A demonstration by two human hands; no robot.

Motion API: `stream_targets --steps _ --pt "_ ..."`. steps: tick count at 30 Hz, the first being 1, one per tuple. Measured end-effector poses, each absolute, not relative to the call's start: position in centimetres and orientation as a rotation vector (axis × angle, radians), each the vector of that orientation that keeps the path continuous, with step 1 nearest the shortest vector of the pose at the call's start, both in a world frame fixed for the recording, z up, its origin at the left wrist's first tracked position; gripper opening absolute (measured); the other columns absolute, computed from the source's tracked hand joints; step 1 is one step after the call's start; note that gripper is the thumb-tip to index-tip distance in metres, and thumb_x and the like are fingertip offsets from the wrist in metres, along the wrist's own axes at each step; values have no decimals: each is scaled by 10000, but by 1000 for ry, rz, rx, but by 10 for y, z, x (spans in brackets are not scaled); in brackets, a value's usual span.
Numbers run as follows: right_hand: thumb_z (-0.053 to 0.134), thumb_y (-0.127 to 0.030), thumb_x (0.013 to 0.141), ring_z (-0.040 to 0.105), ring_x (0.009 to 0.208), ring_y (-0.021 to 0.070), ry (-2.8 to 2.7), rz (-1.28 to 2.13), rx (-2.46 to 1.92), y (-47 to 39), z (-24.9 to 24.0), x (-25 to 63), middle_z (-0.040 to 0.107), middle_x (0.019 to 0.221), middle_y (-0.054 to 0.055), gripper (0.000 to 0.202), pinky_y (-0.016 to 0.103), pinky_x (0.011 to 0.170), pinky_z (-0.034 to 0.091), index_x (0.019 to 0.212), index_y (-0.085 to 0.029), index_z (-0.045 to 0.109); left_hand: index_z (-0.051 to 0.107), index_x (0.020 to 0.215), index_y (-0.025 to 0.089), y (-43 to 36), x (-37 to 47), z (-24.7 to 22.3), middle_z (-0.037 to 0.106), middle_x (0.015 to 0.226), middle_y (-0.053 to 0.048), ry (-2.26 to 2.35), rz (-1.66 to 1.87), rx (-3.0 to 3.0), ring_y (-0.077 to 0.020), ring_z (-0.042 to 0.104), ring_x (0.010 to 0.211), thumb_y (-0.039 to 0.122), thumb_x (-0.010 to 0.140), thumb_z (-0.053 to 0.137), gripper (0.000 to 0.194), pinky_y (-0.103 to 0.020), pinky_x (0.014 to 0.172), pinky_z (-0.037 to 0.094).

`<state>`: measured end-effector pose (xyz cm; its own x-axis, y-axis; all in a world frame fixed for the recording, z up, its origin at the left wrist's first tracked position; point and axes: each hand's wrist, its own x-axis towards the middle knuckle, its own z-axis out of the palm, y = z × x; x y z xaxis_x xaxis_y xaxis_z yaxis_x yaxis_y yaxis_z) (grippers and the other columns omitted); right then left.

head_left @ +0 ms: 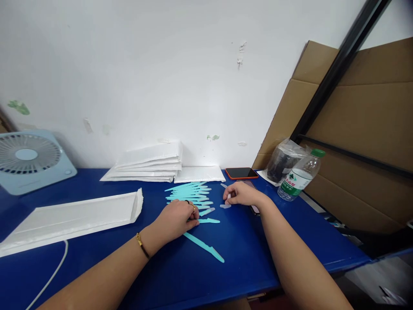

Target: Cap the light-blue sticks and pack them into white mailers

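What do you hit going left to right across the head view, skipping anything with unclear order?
Fan → stack of white envelopes → left hand → right hand → dark object in clear plastic → green-capped bottle.

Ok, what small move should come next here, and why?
I'd probably bring the right hand over to the tip of the turquoise tool beside the left hand's fingertips. The right fingers seem to pinch a small clear piece, the left fingertips are at that tool's handle, and its tip points out to the right, within easy-looking reach.
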<state>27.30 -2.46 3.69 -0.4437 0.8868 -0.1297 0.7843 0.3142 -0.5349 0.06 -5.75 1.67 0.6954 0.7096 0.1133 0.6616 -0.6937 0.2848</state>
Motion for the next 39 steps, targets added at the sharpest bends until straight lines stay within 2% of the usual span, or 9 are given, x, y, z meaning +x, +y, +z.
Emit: stream_targets --steps 8,16,22,25,28,35,39 --pt "637 -297 618 584 518 125 -2362 1124 -1577 -32 34 266 651 605 26 207 202 485 454 750 -146 691 608 687 223 -60 6 12 615 672 31 1185 343 2537 -121 525 614 344 741 562 140 -230 525 294" --pt "648 -291 621 627 580 134 -2334 1346 -1398 -43 36 241 658 637 28 212 229 568 505 763 -134 664 609 693 222 -58 7 8 614 684 24 1211 339 2527 -121 522 613 359 746 551 158 -228 530 302" --pt "640 -206 594 621 573 126 -2386 1205 -1367 -47 37 233 659 631 3 165 213 553 484 751 -160 668 613 721 220 -59 10 7 617 705 14 1211 319 2552 -136 540 654 343 756 546 144 -234 573 334" --pt "630 -244 624 622 566 131 -2345 1184 -1351 -46 36 234 655 615 8 165 215 546 480 759 -157 667 616 765 225 -58 8 11 625 750 9 1202 356 2551 -144 548 682 350 752 555 140 -234 588 349" --pt "608 -271 663 617 553 129 -2306 993 -1383 -42 35 239 645 592 18 175 205 536 463 771 -147 666 618 847 229 -54 1 17 630 843 -5 1232 440 2518 -154 556 736 394 750 549 203 -230 602 366" --pt "602 -311 692 566 511 102 -2432 832 -1306 -35 22 231 632 586 4 170 197 527 425 735 -165 677 639 722 218 -42 -6 16 630 684 7 1208 276 2480 -141 548 634 321 737 540 144 -231 563 350" --pt "580 -303 714 567 535 106 -2345 685 -1379 -29 22 240 648 648 14 177 205 546 420 775 -167 674 647 799 211 -43 -4 16 632 811 -24 1276 404 2541 -165 553 739 303 749 527 159 -248 621 367"
